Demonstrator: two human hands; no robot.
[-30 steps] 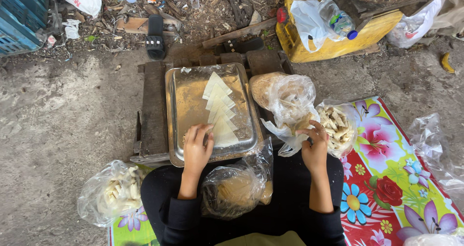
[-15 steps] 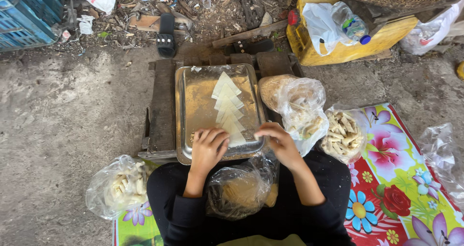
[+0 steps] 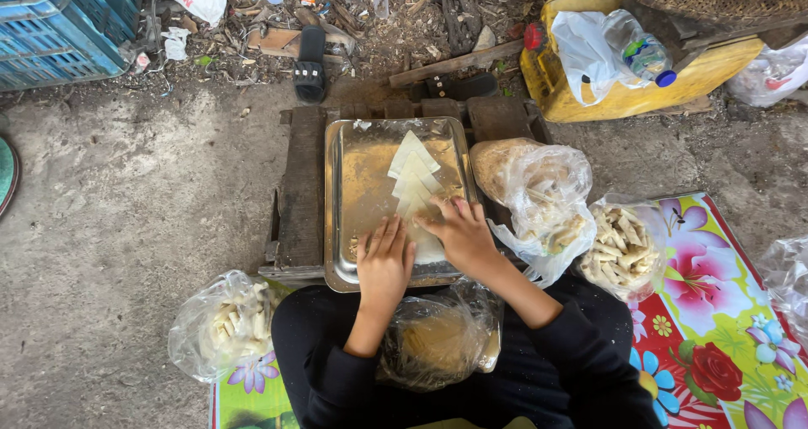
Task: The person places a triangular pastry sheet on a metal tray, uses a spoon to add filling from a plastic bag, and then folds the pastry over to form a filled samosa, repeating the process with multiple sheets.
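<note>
A metal tray (image 3: 358, 185) rests on a low wooden pallet (image 3: 303, 193). On it lies a row of overlapping pale triangular wrappers (image 3: 414, 176). My left hand (image 3: 385, 261) lies flat on the near part of the tray, fingers together, beside the nearest wrapper. My right hand (image 3: 459, 231) presses on the nearest wrapper, fingers spread over it. What lies under the right palm is hidden. A clear bag of filling (image 3: 433, 341) sits in my lap below both hands.
Clear bags of rolled pieces lie at left (image 3: 223, 328) and right (image 3: 623, 244), another bag (image 3: 539, 189) beside the tray. A yellow container (image 3: 623, 67) stands at the back right, a blue crate (image 3: 59, 33) back left, a black sandal (image 3: 310, 63) beyond the pallet. A flowered mat (image 3: 724, 328) covers the right.
My right hand came back from the bag at the right to the near end of the wrapper row. My left hand stayed on the tray's near part.
</note>
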